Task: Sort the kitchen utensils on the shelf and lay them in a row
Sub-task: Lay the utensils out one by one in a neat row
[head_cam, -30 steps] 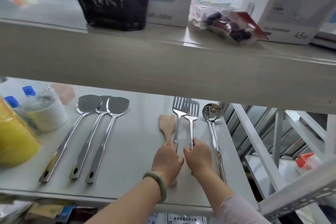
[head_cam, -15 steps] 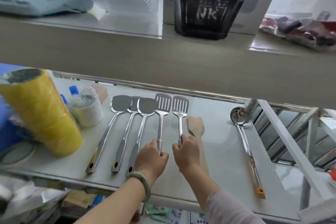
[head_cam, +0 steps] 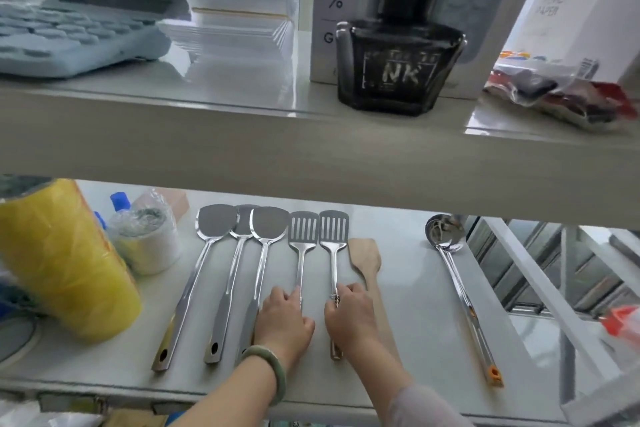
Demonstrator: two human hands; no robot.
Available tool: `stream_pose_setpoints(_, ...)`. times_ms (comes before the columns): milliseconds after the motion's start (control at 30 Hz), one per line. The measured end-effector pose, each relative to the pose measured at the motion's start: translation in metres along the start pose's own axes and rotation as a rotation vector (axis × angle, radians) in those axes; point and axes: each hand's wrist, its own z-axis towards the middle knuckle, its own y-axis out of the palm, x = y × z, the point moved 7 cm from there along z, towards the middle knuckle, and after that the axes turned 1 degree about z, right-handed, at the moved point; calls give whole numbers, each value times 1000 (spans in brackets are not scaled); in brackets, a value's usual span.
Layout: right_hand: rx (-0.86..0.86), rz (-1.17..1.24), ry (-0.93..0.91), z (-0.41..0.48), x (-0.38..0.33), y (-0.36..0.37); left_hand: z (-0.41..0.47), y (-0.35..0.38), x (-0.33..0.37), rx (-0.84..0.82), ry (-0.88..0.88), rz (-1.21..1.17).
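Head view, three turners (head_cam: 266, 230), two slotted spatulas (head_cam: 304, 227)

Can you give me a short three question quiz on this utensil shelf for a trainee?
1. True or false: the ladle lies apart from the other utensils.
2. How many solid turners lie left of the slotted turners?
3. What does each hand rest on? A) the ladle B) a slotted turner's handle C) the wooden spatula

Key
1. True: bare shelf separates it from the spatula.
2. Three.
3. B: left hand on the left slotted turner, right hand on the right one.
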Motion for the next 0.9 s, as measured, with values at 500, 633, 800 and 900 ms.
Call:
stream_pose_setpoints(500,210,-167,377,1,170,-135,-35,68,134,-92,432,-10)
stream_pose_setpoints(633,123,-112,310,0,183,-128,-31,97,144,-190,400,148)
stream_pose_setpoints(800,181,-190,231,6,179,-133,-22,103,159,-237,445,253)
stream_pose_setpoints(900,280,-268,129,9,169,-135,-16,106,165,-258,447,265)
